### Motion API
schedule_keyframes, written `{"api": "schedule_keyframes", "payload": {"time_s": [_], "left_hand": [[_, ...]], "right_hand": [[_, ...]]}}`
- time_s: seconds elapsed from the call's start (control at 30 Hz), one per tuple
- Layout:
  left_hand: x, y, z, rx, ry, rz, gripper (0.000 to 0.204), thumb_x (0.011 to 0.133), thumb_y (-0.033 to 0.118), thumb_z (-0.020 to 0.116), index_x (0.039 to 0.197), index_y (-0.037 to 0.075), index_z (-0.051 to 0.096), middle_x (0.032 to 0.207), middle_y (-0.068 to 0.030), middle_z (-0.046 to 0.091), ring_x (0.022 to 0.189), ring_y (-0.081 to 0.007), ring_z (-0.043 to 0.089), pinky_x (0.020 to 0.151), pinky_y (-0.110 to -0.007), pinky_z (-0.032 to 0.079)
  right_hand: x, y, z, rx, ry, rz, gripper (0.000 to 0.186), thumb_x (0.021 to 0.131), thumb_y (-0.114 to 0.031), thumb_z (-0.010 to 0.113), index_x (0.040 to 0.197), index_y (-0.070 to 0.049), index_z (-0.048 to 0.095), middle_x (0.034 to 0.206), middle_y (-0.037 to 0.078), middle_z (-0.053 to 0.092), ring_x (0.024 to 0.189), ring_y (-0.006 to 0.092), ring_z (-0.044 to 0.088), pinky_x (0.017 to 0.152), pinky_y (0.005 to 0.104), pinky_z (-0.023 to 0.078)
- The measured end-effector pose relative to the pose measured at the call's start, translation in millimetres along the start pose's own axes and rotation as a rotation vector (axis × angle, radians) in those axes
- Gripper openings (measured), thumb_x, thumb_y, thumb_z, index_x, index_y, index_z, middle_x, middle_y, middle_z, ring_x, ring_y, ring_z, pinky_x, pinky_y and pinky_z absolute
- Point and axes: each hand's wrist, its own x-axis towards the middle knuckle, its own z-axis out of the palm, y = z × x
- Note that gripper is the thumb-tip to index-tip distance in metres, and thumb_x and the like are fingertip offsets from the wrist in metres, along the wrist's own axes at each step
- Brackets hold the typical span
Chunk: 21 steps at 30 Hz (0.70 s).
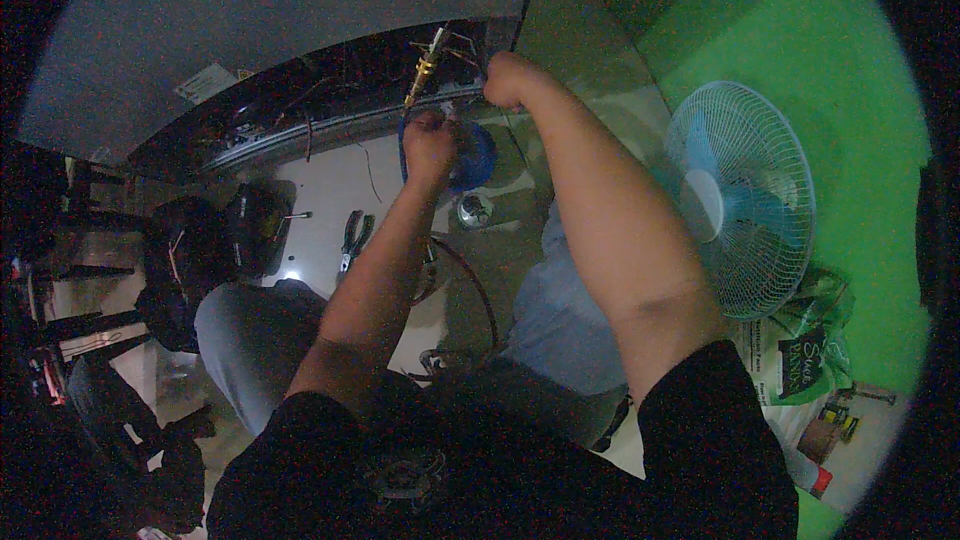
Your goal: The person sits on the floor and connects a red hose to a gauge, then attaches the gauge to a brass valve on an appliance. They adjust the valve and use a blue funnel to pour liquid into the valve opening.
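My left hand (430,140) is raised and closed around a blue hose (403,135) just below a brass fitting (423,68) that points up into a dark open compartment (330,80) full of wires. My right hand (508,78) is a fist beside that fitting, closed on something small that I cannot make out. A blue round object (477,155) sits just behind my left hand. Both forearms reach up from the lower edge.
A pair of pliers (352,237) and a small shiny metal cap (474,209) lie on the pale floor. A red hose (478,285) loops by my knees. A blue standing fan (742,198) stands right, before a green wall. Dark bags sit left.
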Motion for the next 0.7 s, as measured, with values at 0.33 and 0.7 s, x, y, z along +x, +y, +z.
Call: {"api": "schedule_keyframes", "payload": {"time_s": [0.33, 0.7], "left_hand": [[-7, 20, -6, -0.072, -0.04, -0.13, 0.026, 0.085, 0.017, 0.066, 0.097, -0.005, 0.067, 0.082, -0.018, 0.069, 0.073, -0.0258, 0.068, 0.067, -0.036, 0.051], [4, -11, 5, -0.242, -0.08, -0.184, 0.019, 0.084, 0.016, 0.067, 0.086, -0.002, 0.068, 0.072, -0.0145, 0.067, 0.067, -0.0226, 0.063, 0.065, -0.036, 0.048]], "right_hand": [[-14, -9, -11, 0.001, -0.073, -0.004, 0.023, 0.078, -0.007, 0.058, 0.092, 0.007, 0.068, 0.089, 0.023, 0.07, 0.076, 0.0321, 0.07, 0.067, 0.0427, 0.055], [9, 4, 13, -0.033, -0.01, 0.036, 0.026, 0.075, -0.007, 0.06, 0.097, 0.006, 0.068, 0.094, 0.023, 0.07, 0.082, 0.0336, 0.07, 0.072, 0.0429, 0.055]]}}
